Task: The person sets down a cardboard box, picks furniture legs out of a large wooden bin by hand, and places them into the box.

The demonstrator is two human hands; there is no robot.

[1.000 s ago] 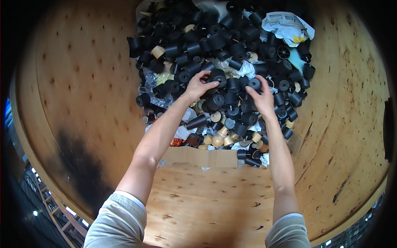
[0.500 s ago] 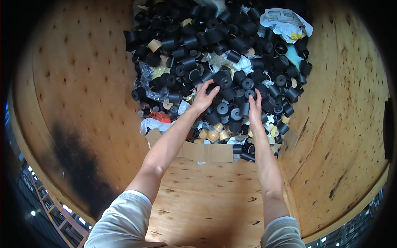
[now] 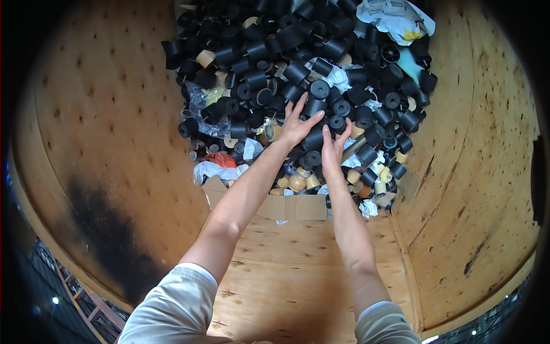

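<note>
In the heap of black cylinders with centre holes, my left hand [image 3: 296, 127] lies with thumb and fingers spread. Its fingertips rest against a black cylinder [image 3: 314, 107]. Close to its right, my right hand [image 3: 332, 153] points up into the pile, its thumb and fingers apart. Between those fingertips sits a smaller black cylinder [image 3: 337, 122], which they seem to touch. Another dark cylinder [image 3: 313, 139] lies between the two hands, partly covered by the left thumb. Below them is a round-holed black piece [image 3: 310, 159].
Wooden walls rise at the left [image 3: 109, 114] and right [image 3: 458, 143]. A cardboard strip [image 3: 295, 207] borders the heap's near edge, above the wooden floor [image 3: 269, 269]. Mixed in are tan pieces [image 3: 297, 182], clear plastic film [image 3: 200, 109], an orange-red scrap [image 3: 220, 159] and a white bag [image 3: 395, 20].
My right hand has moved left, closer to my left hand, which shifted slightly right. Black cylinders around them have tumbled, and more tan pieces and white paper show at the near right.
</note>
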